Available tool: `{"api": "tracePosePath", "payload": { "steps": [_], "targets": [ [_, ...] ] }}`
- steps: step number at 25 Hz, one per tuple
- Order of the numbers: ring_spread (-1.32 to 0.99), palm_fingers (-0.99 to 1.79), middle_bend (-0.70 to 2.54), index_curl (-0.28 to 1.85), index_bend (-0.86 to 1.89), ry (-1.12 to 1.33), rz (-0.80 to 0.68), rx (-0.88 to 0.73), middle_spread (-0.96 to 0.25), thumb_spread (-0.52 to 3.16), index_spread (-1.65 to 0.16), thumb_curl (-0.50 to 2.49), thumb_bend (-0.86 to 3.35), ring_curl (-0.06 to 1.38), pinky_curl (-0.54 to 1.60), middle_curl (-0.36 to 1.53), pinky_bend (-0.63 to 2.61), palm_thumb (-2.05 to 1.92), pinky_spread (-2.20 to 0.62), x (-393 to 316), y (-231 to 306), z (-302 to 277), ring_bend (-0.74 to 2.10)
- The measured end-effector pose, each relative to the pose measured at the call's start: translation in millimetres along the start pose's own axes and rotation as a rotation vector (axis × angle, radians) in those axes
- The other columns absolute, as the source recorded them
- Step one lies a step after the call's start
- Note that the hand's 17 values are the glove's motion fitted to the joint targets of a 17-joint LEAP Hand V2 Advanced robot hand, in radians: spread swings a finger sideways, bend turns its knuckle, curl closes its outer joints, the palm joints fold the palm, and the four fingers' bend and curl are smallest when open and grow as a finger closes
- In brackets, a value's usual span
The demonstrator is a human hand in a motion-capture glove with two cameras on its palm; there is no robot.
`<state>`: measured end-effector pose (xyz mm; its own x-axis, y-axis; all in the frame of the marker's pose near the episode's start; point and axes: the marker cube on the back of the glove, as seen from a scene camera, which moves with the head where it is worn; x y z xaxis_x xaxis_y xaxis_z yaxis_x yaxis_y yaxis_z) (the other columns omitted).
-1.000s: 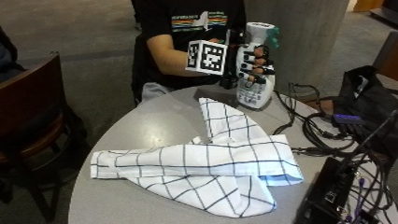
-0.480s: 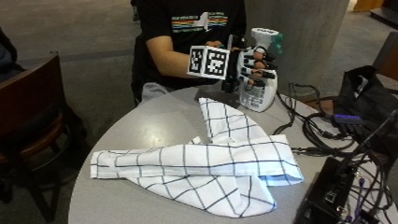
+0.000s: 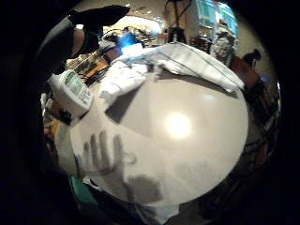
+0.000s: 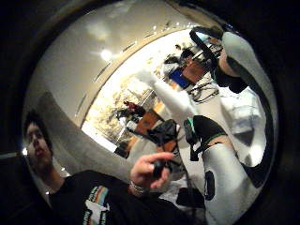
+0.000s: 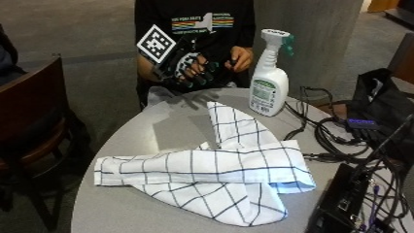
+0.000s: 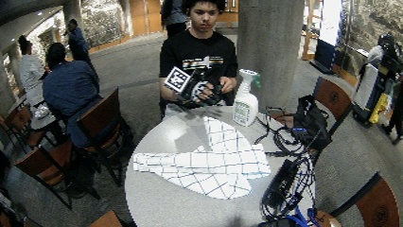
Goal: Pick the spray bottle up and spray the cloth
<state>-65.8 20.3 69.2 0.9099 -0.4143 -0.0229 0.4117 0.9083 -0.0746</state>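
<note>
A white spray bottle (image 5: 268, 82) with a green trigger and label stands upright near the far edge of the round grey table (image 5: 148, 145); it also shows in the wide outside view as bottle (image 6: 244, 101). My gloved right hand (image 5: 191, 68) hovers over the far table edge, left of the bottle and apart from it, its fingers loosely curled and holding nothing. A white checked cloth (image 5: 213, 170) lies crumpled across the middle of the table. In the little finger side palm view the bottle (image 3: 72, 91) stands beside the cloth (image 3: 187, 58). The person's bare hand (image 5: 239, 57) is just behind the bottle.
A wooden chair (image 5: 32, 111) stands left of the table. Black cables (image 5: 323, 131) and a black bag (image 5: 382, 102) crowd the right side. A black device (image 5: 349, 204) sits at the front right. A concrete pillar (image 5: 310, 29) rises behind the bottle.
My gloved hand gripped the bottle before. It has let go and moved left, and the bottle now stands alone on the table.
</note>
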Motion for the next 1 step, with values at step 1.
{"api": "tracePosePath", "payload": {
  "steps": [1],
  "targets": [
    [-0.06,0.97,0.34,0.48,0.20,0.018,0.004,0.009,-0.05,0.85,-0.20,0.61,-0.02,0.38,0.25,0.46,0.10,0.88,0.22,2.6,5.0,-3.8,0.27]
  ]
}}
